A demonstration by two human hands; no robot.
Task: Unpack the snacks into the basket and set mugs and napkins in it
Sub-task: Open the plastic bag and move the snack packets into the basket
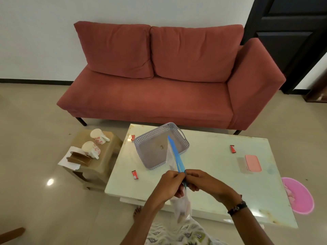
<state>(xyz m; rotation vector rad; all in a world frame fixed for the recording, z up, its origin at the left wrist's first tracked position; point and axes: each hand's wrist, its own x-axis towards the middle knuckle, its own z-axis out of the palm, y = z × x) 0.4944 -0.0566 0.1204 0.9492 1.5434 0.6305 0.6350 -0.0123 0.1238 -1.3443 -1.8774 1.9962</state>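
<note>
Pinching the zip bag (177, 160) at its blue seal, your left hand (170, 183) and right hand (200, 182) meet just short of the grey basket (184, 138).

Both hands, the left hand (170, 181) and the right hand (200, 181), pinch the blue-sealed top of a clear plastic bag (175, 161) above a pale tabletop (212, 156). A grey basket (160, 131) sits beyond, three small red snack packets (135, 174) scattered around it. Two floral mugs (92, 149) and napkins (68, 160) rest on a side stool (106, 156).
</note>
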